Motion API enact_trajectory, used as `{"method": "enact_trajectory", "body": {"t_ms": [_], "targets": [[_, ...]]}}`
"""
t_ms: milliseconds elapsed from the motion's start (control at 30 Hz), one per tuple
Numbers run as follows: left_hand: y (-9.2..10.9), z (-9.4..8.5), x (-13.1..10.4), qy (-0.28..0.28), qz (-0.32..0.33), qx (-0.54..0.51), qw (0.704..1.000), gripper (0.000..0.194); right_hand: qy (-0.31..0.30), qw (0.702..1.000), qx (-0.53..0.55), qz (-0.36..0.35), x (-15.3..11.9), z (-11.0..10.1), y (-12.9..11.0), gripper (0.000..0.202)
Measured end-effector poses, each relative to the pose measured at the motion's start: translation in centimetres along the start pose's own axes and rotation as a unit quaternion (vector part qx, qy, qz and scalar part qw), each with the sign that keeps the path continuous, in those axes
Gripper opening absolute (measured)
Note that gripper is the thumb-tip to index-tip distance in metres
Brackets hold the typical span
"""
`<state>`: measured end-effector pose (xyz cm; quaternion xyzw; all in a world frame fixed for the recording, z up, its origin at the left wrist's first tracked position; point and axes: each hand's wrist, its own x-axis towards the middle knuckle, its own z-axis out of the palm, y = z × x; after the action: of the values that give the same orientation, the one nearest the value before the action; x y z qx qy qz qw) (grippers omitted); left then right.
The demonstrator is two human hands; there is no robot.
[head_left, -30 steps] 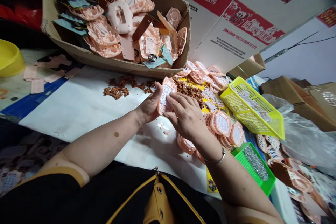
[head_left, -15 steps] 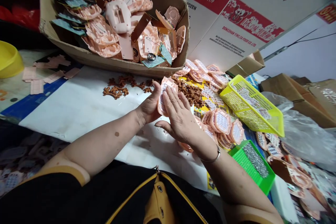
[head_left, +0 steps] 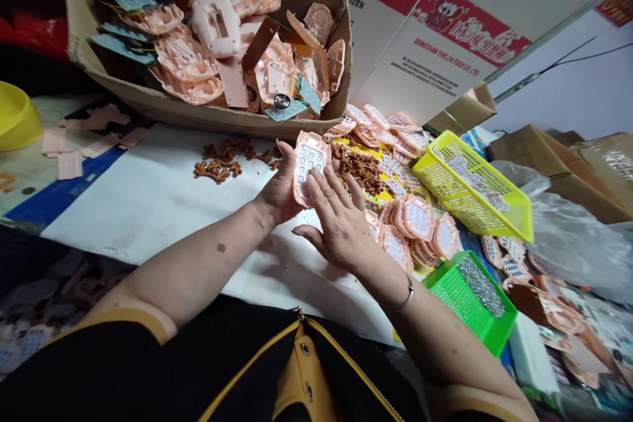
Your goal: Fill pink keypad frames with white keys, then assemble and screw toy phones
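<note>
A pink plastic shell (head_left: 310,157) with a pale button pad in it lies in my left hand (head_left: 280,194), whose thumb stands up along its left edge. My right hand (head_left: 339,224) is open, its fingertips on the lower right part of the pad and its thumb apart. Just beyond, to the right, is a heap of brown rubbery parts (head_left: 363,171). Several like shells with pads are stacked (head_left: 415,216) to the right of my right hand. More brown pieces (head_left: 217,170) are scattered on the white surface to the left.
A cardboard box (head_left: 208,115) full of pink housings and circuit boards stands behind my hands. At right are a yellow basket (head_left: 475,201) with small pale parts and a green basket (head_left: 457,300) with small metal pieces. A yellow container (head_left: 17,117) sits far left.
My right hand has slid slightly down the shell, uncovering more of the button pad. The shell still rests in my left hand, and the view has shifted slightly.
</note>
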<state>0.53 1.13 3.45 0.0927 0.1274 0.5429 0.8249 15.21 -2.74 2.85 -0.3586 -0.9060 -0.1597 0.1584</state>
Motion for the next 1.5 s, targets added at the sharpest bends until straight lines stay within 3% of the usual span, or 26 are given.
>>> {"method": "enact_trajectory", "body": {"t_ms": [133,267,400,533,633,800,1033,1167,1267,1367,1500], "targets": [[-0.2,-0.3,0.2,0.04,0.033,0.095,0.994,0.072,0.023,0.998,-0.052,0.009,0.8,0.1,-0.7,0.041],[-0.8,-0.8,0.1,0.028,0.048,0.182,0.982,0.077,0.07,0.991,-0.111,-0.013,0.0,-0.9,-1.1,0.039],[-0.8,-0.9,-0.2,-0.034,0.006,0.226,0.974,0.084,0.041,0.994,-0.084,0.065,-3.9,-3.0,-0.5,0.042],[-0.1,-0.7,0.0,0.03,0.004,0.254,0.967,0.078,0.017,0.986,-0.076,0.146,-9.8,-4.6,1.7,0.039],[0.1,-0.9,0.3,0.045,0.01,0.261,0.964,0.074,-0.019,0.984,-0.081,0.156,-13.4,-5.0,3.1,0.03],[-0.3,-1.4,0.4,0.037,0.015,0.286,0.957,0.072,-0.043,0.982,-0.088,0.162,-14.8,-4.7,3.2,0.028],[0.4,-1.1,0.6,0.054,0.022,0.271,0.961,0.071,-0.086,0.988,-0.083,0.103,-12.2,-4.6,3.1,0.033],[1.5,-1.3,1.1,0.097,0.071,0.23,0.966,0.069,-0.076,0.988,-0.069,0.114,-9.1,-6.0,5.7,0.037],[2.1,-1.5,1.4,0.145,0.107,0.197,0.964,0.065,-0.088,0.99,-0.051,0.099,-5.1,-5.8,9.0,0.036],[2.1,-1.8,1.5,0.161,0.101,0.173,0.966,0.058,-0.143,0.986,-0.042,0.078,0.0,-3.2,13.0,0.034],[1.7,-2.2,1.7,0.161,0.083,0.152,0.972,0.052,-0.217,0.963,-0.094,0.129,6.7,3.0,17.8,0.031]]}}
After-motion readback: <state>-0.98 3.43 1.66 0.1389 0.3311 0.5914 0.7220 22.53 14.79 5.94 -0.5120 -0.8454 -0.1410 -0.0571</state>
